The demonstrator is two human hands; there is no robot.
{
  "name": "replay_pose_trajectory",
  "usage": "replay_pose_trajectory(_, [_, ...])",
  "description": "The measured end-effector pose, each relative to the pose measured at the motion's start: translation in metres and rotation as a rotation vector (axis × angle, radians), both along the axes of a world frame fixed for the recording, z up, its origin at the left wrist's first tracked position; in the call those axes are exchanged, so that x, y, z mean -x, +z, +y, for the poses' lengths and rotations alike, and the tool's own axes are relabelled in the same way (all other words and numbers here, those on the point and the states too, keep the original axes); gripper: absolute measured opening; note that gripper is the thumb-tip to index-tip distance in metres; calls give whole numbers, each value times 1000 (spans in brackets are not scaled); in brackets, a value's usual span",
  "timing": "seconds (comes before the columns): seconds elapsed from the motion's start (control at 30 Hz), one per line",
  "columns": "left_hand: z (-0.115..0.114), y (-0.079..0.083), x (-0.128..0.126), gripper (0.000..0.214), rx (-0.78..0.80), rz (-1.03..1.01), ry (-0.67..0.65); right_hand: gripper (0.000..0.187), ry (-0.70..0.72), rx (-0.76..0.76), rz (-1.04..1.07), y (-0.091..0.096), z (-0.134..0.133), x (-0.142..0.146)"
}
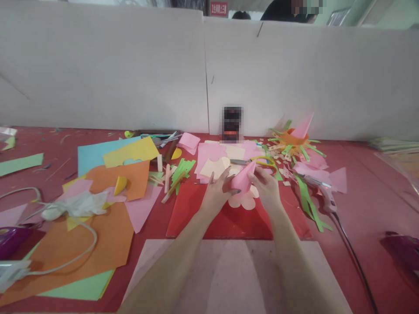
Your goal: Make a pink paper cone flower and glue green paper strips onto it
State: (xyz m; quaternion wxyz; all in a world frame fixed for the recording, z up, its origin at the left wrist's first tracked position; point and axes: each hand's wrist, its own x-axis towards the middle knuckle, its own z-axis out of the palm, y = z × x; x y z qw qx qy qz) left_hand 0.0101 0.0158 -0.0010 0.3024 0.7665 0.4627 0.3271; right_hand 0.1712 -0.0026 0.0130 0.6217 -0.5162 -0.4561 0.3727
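Observation:
Between my two hands is a pink paper cone (242, 178), its tip pointing up and to the right. My left hand (218, 188) grips the cone's left side, the fingers curved round it. On the cone's right side, my right hand (266, 186) pinches the paper near the tip. Just beneath the cone shows a pale peach paper flower shape (241, 201) with rounded petals, above a red board (203, 218). Whether the flower is joined to the cone I cannot tell. Yellow-handled scissors (266, 162) lie right behind my hands.
A glue gun (327, 196) with a black cord lies at the right, near green paper strips (307, 203). An orange-and-green paper piece with a pink cone (303, 126) stands behind. Coloured sheets (98, 235) and a white cable (94, 244) cover the left. A white partition (131, 69) closes the back.

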Motion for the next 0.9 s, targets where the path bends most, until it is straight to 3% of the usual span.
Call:
replay_pose_trajectory(0.17, [-2, 1, 1, 40, -73, 33, -20, 31, 9, -14, 7, -3, 0, -1])
replay_pose_trajectory(0.37, [-2, -2, 2, 33, -151, 49, -13, 32, 18, -11, -8, -3, 0, -1])
replay_pose_trajectory(0.9, [0, -1, 1, 25, -106, -23, 5, 34, 36, -20, -3, 0, 0, 1])
